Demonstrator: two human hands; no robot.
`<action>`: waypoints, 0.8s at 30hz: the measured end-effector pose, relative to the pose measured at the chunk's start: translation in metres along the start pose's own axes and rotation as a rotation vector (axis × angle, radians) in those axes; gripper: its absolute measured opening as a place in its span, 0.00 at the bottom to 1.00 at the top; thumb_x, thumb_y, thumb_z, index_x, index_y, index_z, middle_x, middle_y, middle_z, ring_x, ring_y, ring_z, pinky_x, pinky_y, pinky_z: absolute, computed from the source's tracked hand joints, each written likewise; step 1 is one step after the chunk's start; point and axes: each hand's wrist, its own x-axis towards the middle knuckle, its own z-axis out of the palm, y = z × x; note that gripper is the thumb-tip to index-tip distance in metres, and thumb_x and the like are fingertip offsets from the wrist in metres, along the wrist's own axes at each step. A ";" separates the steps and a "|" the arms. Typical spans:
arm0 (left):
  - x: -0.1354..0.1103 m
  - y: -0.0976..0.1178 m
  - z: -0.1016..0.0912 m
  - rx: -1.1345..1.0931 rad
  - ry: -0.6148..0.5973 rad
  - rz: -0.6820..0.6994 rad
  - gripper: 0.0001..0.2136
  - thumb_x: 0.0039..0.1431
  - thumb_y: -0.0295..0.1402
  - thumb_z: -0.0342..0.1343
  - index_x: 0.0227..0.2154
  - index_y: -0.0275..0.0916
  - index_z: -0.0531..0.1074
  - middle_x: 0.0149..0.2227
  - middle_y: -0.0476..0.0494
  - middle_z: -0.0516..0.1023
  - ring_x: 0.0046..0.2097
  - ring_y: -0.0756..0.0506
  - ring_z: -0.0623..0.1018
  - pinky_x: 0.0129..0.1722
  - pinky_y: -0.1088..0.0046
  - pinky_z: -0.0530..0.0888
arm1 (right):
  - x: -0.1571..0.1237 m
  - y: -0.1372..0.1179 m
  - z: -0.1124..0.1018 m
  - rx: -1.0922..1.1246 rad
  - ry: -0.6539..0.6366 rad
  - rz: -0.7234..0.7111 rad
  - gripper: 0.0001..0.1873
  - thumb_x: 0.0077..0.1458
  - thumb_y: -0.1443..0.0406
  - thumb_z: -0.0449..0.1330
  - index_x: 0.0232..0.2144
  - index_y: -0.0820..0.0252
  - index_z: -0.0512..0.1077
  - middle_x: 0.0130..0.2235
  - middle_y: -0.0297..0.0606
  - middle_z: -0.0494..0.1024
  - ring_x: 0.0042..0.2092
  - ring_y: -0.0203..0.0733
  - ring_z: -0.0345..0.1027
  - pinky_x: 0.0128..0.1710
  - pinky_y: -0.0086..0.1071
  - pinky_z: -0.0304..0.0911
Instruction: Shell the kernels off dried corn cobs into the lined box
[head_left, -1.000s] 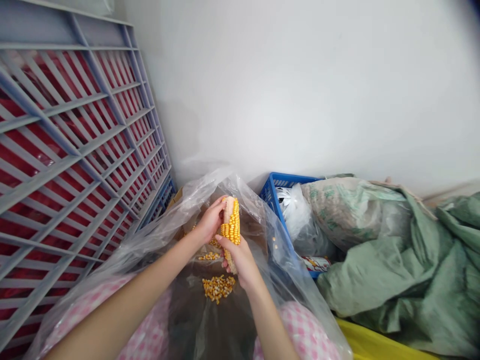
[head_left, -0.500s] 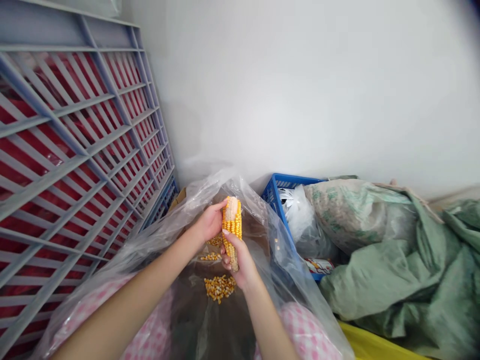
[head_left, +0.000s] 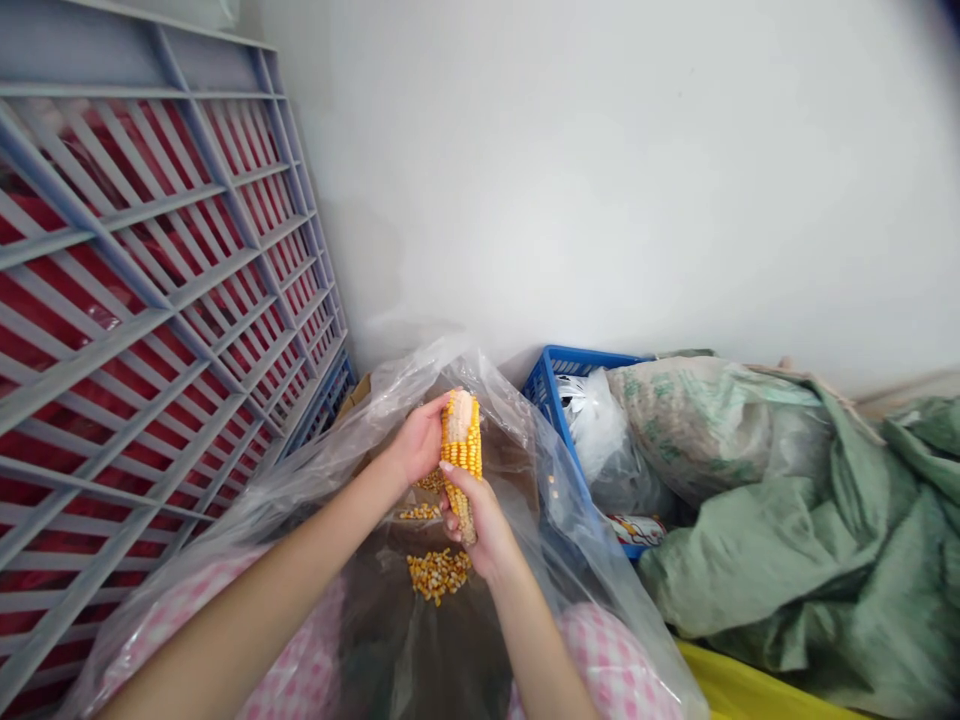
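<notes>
A yellow corn cob (head_left: 463, 446), partly stripped at its pale top, stands upright over a clear plastic bag (head_left: 540, 500) spread across my lap. My left hand (head_left: 417, 442) is closed on the cob's upper part, thumb near the bare tip. Lower down, my right hand (head_left: 480, 520) grips the cob with its fingers wrapped round it. A heap of loose kernels (head_left: 437, 573) lies in the bag just below my hands, with a few more kernels (head_left: 418, 512) under my left wrist.
A grey slatted rack (head_left: 150, 300) with red behind it leans along the left. A blue crate (head_left: 551, 385) holding bags stands to the right of the plastic bag. Green woven sacks (head_left: 787, 540) pile up at the right, a yellow edge (head_left: 742, 690) below them.
Both hands stay on the cob. The cob has turned slightly in my grip and my left thumb has shifted along its top. The kernel heap looks unchanged.
</notes>
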 end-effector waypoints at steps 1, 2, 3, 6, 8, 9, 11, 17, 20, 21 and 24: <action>-0.001 0.000 0.001 0.002 0.010 -0.008 0.16 0.60 0.35 0.44 0.48 0.37 0.67 0.37 0.39 0.76 0.33 0.44 0.77 0.38 0.64 0.72 | 0.000 0.000 0.000 -0.020 0.003 -0.006 0.21 0.38 0.55 0.64 0.30 0.60 0.62 0.16 0.26 0.66 0.13 0.26 0.51 0.10 0.19 0.43; -0.001 0.000 0.002 0.005 0.017 -0.013 0.17 0.60 0.36 0.43 0.49 0.37 0.67 0.37 0.38 0.76 0.33 0.44 0.77 0.37 0.64 0.72 | 0.000 0.000 0.000 -0.036 0.007 -0.010 0.21 0.38 0.55 0.63 0.31 0.60 0.62 0.16 0.26 0.65 0.13 0.26 0.51 0.10 0.19 0.43; -0.002 -0.001 0.002 0.009 0.018 -0.012 0.17 0.60 0.37 0.42 0.49 0.37 0.66 0.37 0.38 0.76 0.33 0.44 0.77 0.37 0.64 0.72 | 0.000 -0.001 0.000 -0.045 0.008 -0.011 0.21 0.39 0.55 0.63 0.31 0.60 0.62 0.16 0.26 0.65 0.13 0.26 0.51 0.10 0.19 0.43; -0.002 -0.001 0.001 0.018 0.003 0.016 0.17 0.60 0.33 0.43 0.51 0.40 0.64 0.39 0.40 0.76 0.33 0.45 0.77 0.39 0.64 0.72 | -0.001 -0.001 0.000 -0.040 0.004 -0.005 0.20 0.39 0.55 0.62 0.30 0.60 0.62 0.16 0.26 0.65 0.13 0.25 0.51 0.10 0.19 0.43; -0.002 -0.002 0.000 0.014 -0.001 0.033 0.18 0.60 0.31 0.43 0.53 0.42 0.63 0.40 0.41 0.75 0.34 0.47 0.77 0.40 0.65 0.71 | -0.002 -0.002 0.000 -0.027 0.009 0.007 0.19 0.39 0.55 0.62 0.30 0.60 0.61 0.16 0.25 0.65 0.13 0.25 0.51 0.10 0.19 0.43; -0.001 -0.002 -0.001 0.011 0.000 0.035 0.18 0.60 0.30 0.43 0.53 0.43 0.62 0.40 0.41 0.75 0.35 0.47 0.77 0.40 0.66 0.71 | -0.003 -0.002 0.000 -0.023 0.016 0.014 0.20 0.39 0.55 0.62 0.30 0.60 0.61 0.16 0.25 0.65 0.13 0.25 0.51 0.10 0.19 0.43; 0.000 -0.002 -0.002 0.003 0.000 0.033 0.18 0.60 0.28 0.44 0.53 0.43 0.62 0.41 0.42 0.75 0.35 0.48 0.76 0.40 0.68 0.71 | -0.004 -0.002 0.000 -0.014 0.029 0.023 0.20 0.38 0.55 0.63 0.29 0.60 0.61 0.16 0.26 0.65 0.13 0.25 0.51 0.10 0.19 0.42; -0.002 -0.010 -0.006 0.060 0.006 0.048 0.24 0.53 0.23 0.51 0.53 0.47 0.61 0.40 0.46 0.74 0.31 0.51 0.75 0.34 0.73 0.70 | -0.006 0.000 -0.004 0.012 0.013 0.064 0.20 0.38 0.55 0.63 0.29 0.60 0.61 0.16 0.26 0.66 0.13 0.25 0.51 0.10 0.18 0.42; -0.004 -0.014 -0.004 0.110 0.048 0.075 0.26 0.51 0.22 0.53 0.53 0.49 0.61 0.39 0.48 0.74 0.31 0.50 0.75 0.31 0.74 0.69 | -0.005 0.001 -0.006 0.003 0.024 0.090 0.20 0.38 0.55 0.62 0.29 0.60 0.61 0.15 0.26 0.65 0.12 0.24 0.50 0.10 0.18 0.41; -0.004 -0.015 -0.003 0.104 0.064 0.080 0.24 0.52 0.24 0.53 0.52 0.49 0.62 0.38 0.48 0.75 0.31 0.50 0.75 0.31 0.74 0.69 | -0.005 0.001 -0.006 -0.020 0.035 0.082 0.20 0.38 0.55 0.63 0.30 0.60 0.61 0.15 0.26 0.65 0.12 0.25 0.50 0.10 0.18 0.41; -0.003 -0.013 0.000 0.034 0.076 0.073 0.15 0.57 0.35 0.50 0.48 0.43 0.66 0.37 0.46 0.75 0.32 0.49 0.75 0.34 0.72 0.70 | -0.004 0.001 -0.005 -0.094 0.060 0.046 0.21 0.39 0.55 0.63 0.32 0.60 0.62 0.16 0.26 0.66 0.12 0.26 0.52 0.10 0.19 0.42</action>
